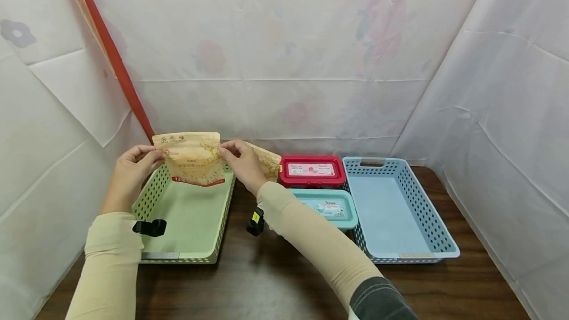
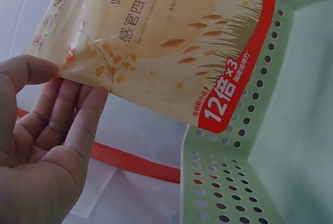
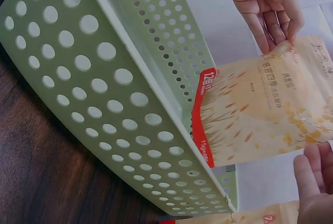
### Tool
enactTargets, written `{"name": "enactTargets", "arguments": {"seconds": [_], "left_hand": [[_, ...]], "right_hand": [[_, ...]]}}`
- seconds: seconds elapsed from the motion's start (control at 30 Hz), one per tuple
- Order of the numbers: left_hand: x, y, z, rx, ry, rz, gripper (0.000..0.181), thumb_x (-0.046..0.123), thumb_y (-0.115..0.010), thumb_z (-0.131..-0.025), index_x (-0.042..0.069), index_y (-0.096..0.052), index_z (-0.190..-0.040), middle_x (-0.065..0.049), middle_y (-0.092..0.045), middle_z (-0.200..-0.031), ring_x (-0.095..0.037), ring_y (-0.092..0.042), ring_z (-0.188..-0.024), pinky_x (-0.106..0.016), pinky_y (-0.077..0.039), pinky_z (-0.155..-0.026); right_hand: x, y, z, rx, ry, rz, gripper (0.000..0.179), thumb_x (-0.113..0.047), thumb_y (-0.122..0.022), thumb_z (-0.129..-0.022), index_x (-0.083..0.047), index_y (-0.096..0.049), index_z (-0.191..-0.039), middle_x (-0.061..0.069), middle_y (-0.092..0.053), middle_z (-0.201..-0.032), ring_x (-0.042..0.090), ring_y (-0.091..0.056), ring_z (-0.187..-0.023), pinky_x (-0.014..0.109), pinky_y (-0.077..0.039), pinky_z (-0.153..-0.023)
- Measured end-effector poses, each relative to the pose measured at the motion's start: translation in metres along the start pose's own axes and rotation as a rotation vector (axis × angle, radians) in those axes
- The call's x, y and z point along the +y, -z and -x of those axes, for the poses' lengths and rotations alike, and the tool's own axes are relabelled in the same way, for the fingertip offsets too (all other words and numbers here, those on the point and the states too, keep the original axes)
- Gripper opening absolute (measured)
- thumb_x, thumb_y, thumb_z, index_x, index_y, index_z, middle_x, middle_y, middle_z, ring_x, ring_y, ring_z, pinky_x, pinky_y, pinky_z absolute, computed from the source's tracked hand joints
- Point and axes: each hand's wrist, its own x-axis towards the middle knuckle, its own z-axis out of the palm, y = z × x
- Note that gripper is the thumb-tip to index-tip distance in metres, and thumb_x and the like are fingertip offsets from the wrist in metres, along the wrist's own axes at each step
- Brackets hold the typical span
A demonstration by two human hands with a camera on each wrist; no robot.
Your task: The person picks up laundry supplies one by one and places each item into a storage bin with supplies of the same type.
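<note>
A pale yellow laundry pouch (image 1: 193, 159) with a red band along its bottom is held upright above the far end of the green basket (image 1: 191, 221). My left hand (image 1: 129, 177) pinches its left edge between thumb and fingers, seen closely in the left wrist view with the pouch's printed front (image 2: 140, 41). At the opposite edge, my right hand (image 1: 244, 164) holds the pouch with thumb and fingertips; its fingers (image 3: 317, 164) show at that edge in the right wrist view. Behind the right hand stands a second yellow pouch (image 1: 268, 162), partly hidden.
Right of the second pouch are a red lidded box (image 1: 312, 171) and, nearer, a turquoise lidded box (image 1: 331, 208). A light blue basket (image 1: 391, 216) stands at the right of the dark wooden table (image 1: 284, 280). White cloth (image 1: 284, 53) hangs behind and at both sides.
</note>
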Motion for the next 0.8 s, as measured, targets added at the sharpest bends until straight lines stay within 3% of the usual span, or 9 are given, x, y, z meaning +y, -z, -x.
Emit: {"name": "enactTargets", "arguments": {"seconds": [0.13, 0.23, 0.4, 0.53, 0.63, 0.8], "left_hand": [[-0.002, 0.002, 0.0, 0.011, 0.033, -0.063, 0.009, 0.004, -0.068, -0.096, 0.0, -0.067, -0.104, 0.002, -0.071, -0.091, -0.007, -0.069, -0.084, -0.018, -0.054, -0.082], [-0.002, 0.004, -0.001, 0.013, 0.062, -0.143, 0.012, 0.008, -0.068, -0.096, 0.001, -0.067, -0.106, 0.006, -0.071, -0.09, -0.004, -0.068, -0.083, -0.014, -0.054, -0.079], [-0.002, 0.007, 0.0, 0.015, 0.082, -0.344, 0.021, 0.018, -0.067, -0.098, 0.002, -0.064, -0.112, 0.014, -0.07, -0.089, 0.001, -0.065, -0.082, -0.01, -0.052, -0.075], [-0.003, 0.009, 0.0, 0.011, 0.093, -0.494, 0.029, 0.026, -0.065, -0.1, 0.003, -0.062, -0.117, 0.02, -0.068, -0.089, 0.005, -0.063, -0.083, -0.009, -0.05, -0.074], [-0.004, 0.011, -0.001, -0.007, 0.11, -0.561, 0.036, 0.032, -0.062, -0.101, 0.002, -0.06, -0.121, 0.021, -0.067, -0.092, 0.003, -0.061, -0.089, -0.012, -0.05, -0.078], [-0.008, 0.012, -0.003, -0.018, 0.161, -0.664, 0.047, 0.042, -0.059, -0.101, 0.003, -0.058, -0.127, 0.022, -0.065, -0.097, -0.001, -0.057, -0.096, -0.028, -0.048, -0.086]], "right_hand": [[0.005, 0.0, 0.0, -0.012, -0.042, 0.031, 0.015, -0.026, -0.064, -0.101, -0.016, -0.071, -0.11, -0.005, -0.065, -0.094, 0.014, -0.062, -0.09, 0.025, -0.051, -0.075], [0.009, 0.0, -0.001, -0.019, -0.073, 0.028, 0.014, -0.026, -0.063, -0.101, -0.017, -0.072, -0.108, -0.003, -0.067, -0.095, 0.02, -0.064, -0.093, 0.027, -0.052, -0.075], [0.014, -0.003, -0.001, -0.03, -0.094, 0.005, 0.015, -0.024, -0.063, -0.102, -0.015, -0.072, -0.11, 0.0, -0.068, -0.097, 0.028, -0.065, -0.1, 0.026, -0.052, -0.075], [0.015, -0.005, 0.001, -0.041, -0.103, 0.038, 0.019, -0.024, -0.063, -0.102, -0.014, -0.072, -0.115, -0.007, -0.066, -0.099, 0.017, -0.063, -0.097, 0.025, -0.052, -0.077], [0.015, -0.005, 0.002, -0.069, -0.121, 0.078, 0.024, -0.027, -0.062, -0.102, -0.015, -0.07, -0.122, -0.013, -0.065, -0.103, 0.01, -0.061, -0.097, 0.025, -0.052, -0.078], [0.015, -0.004, 0.004, -0.139, -0.157, 0.094, 0.031, -0.029, -0.057, -0.105, -0.017, -0.064, -0.133, -0.013, -0.065, -0.113, 0.012, -0.06, -0.107, 0.026, -0.052, -0.081]]}}
